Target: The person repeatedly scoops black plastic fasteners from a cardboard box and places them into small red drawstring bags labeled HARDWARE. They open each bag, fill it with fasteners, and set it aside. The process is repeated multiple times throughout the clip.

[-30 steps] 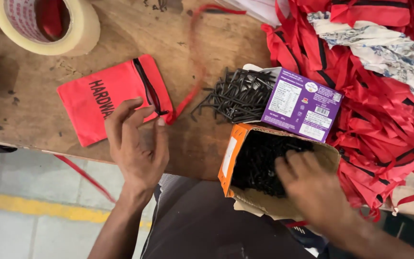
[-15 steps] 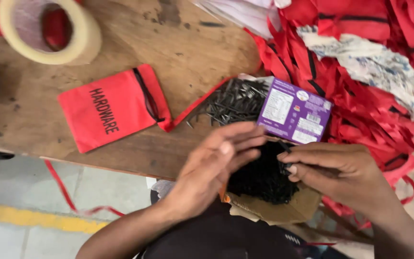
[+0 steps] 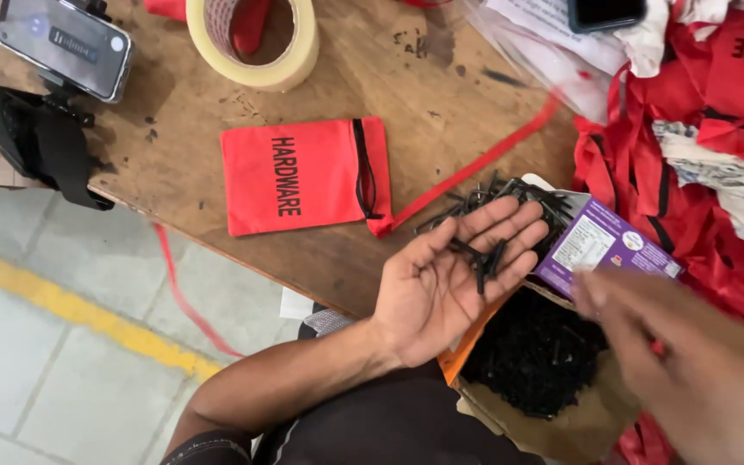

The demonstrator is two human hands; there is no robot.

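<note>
The left hand (image 3: pixel 441 288) is held flat and open with the palm up, and a few short black metal screws (image 3: pixel 482 256) are laid across its fingers (image 3: pixel 510 228). The right hand (image 3: pixel 678 357) is seen just beside it, over the box, but it is blurred, so it cannot be told whether it is open or closed. Under both hands an open brown cardboard box with an orange flap (image 3: pixel 467 357) is found, filled with many more small black screws (image 3: pixel 536 353). Just behind the left fingers a small purple box with a white label (image 3: pixel 604 245) is seen, and a loose heap of black screws (image 3: pixel 510 194) is spread on the table beside it. A flat red cloth pouch with a black drawstring (image 3: pixel 303 175) is laid on the worn wooden table (image 3: pixel 165 112), a little apart from the left hand. Farther away a roll of pale tape (image 3: pixel 256 43) is set near the table's far edge. A phone on a black stand (image 3: pixel 62 39) is placed at the corner. A big pile of red cloth pouches (image 3: pixel 691 129) is heaped beyond the right hand.
</note>
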